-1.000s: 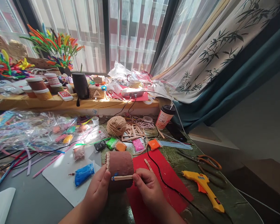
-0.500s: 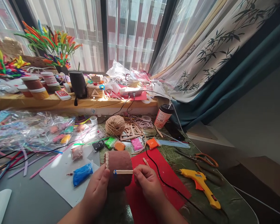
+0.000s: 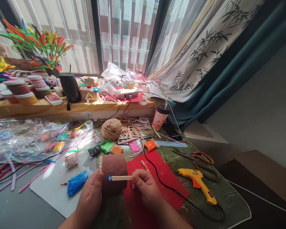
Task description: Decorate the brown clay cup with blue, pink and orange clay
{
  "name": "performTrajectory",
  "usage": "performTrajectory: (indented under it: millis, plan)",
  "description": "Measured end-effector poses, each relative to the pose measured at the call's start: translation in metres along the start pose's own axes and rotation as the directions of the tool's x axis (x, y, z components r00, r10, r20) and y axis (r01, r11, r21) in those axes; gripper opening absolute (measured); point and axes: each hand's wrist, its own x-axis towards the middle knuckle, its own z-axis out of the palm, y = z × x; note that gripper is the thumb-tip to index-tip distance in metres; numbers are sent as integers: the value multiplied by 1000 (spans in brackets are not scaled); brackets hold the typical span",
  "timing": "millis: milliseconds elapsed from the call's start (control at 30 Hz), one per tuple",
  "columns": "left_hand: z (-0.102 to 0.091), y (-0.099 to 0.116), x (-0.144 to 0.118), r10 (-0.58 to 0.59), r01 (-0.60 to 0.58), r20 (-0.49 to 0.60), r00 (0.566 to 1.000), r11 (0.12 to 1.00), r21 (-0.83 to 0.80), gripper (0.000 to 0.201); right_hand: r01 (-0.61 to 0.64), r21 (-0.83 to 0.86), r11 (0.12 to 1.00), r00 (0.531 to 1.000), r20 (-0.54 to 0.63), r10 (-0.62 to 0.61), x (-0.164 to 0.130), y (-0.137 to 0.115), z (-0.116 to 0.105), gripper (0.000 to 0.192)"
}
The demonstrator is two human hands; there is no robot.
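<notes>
A brown clay-covered cylinder (image 3: 113,167) lies on its side near the front of the table, with a row of wooden sticks along its left rim. My left hand (image 3: 91,197) grips its left side. A flat wooden stick (image 3: 119,178) with a blue dab at its left end lies across the cylinder's front. My right hand (image 3: 145,190) pinches the stick's right end and presses it against the clay. Both hands rest over a red felt sheet (image 3: 154,184).
A yellow glue gun (image 3: 196,183) with a black cord lies to the right, with orange-handled scissors (image 3: 197,156) behind it. A twine ball (image 3: 111,128), stick lattice (image 3: 128,133), clay packets, a paper cup (image 3: 159,117) and a blue clay bag (image 3: 77,183) surround the work.
The view has shifted to the right, so everything sits further left in the frame. My hands keep the same hold on the cylinder and the stick.
</notes>
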Motion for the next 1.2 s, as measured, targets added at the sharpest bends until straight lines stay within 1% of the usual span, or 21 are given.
performTrajectory:
  millis: [133, 267, 333, 400, 500, 633, 767, 833, 933, 1067, 1100, 1133, 1167, 1200]
  plan:
    - [-2, -2, -1, -37, 37, 16, 999, 999, -38, 54, 42, -64, 997, 998, -42, -45, 2, -3, 3, 62]
    - [-3, -3, 0, -35, 35, 10, 999, 999, 9, 57, 55, -119, 991, 996, -66, -63, 3, -6, 5, 62]
    - [-4, -2, 0, -47, 47, 12, 999, 999, 27, 58, 45, -73, 996, 997, -54, -49, 2, -6, 4, 60]
    - [-4, -1, 2, -49, 49, 4, 999, 998, 35, 56, 25, 7, 1000, 999, -29, -25, 2, -4, 4, 58]
    - [-5, 1, 4, -36, 36, -8, 999, 999, 36, 53, 2, 95, 996, 1000, -13, 0, 2, 0, 2, 62]
    - [-4, 3, 6, -70, 70, 27, 997, 998, 10, 57, 9, 192, 981, 998, -58, 2, 5, 3, 1, 63]
    - [-5, 5, 7, -69, 67, 39, 997, 997, 49, 55, 21, 215, 976, 996, -94, -1, 8, 2, -2, 59]
    - [-6, 4, 7, -67, 66, 35, 997, 997, 37, 56, 18, 191, 981, 996, -91, -1, 8, 2, -2, 60]
    - [-6, 5, 4, -58, 58, 61, 996, 998, 11, 61, 12, 110, 994, 998, -58, -5, 7, 2, 1, 62]
    - [-1, 10, -2, -82, 80, 12, 997, 990, 116, 55, 25, -13, 1000, 1000, -6, -25, 2, 6, 11, 58]
    - [0, 12, -2, -89, 89, -4, 996, 987, 131, 54, 34, -34, 999, 999, -16, -34, 1, 5, 11, 57]
    - [1, 13, -2, -90, 91, -13, 996, 987, 132, 55, 52, -67, 996, 997, -49, -55, 0, 1, 7, 55]
    - [2, 15, -2, -86, 88, -24, 996, 988, 125, 56, 76, -118, 990, 992, -95, -87, 1, -6, -1, 51]
    - [1, 16, -1, -81, 85, -39, 996, 990, 114, 57, 116, -211, 971, 969, -189, -157, 2, -16, -13, 45]
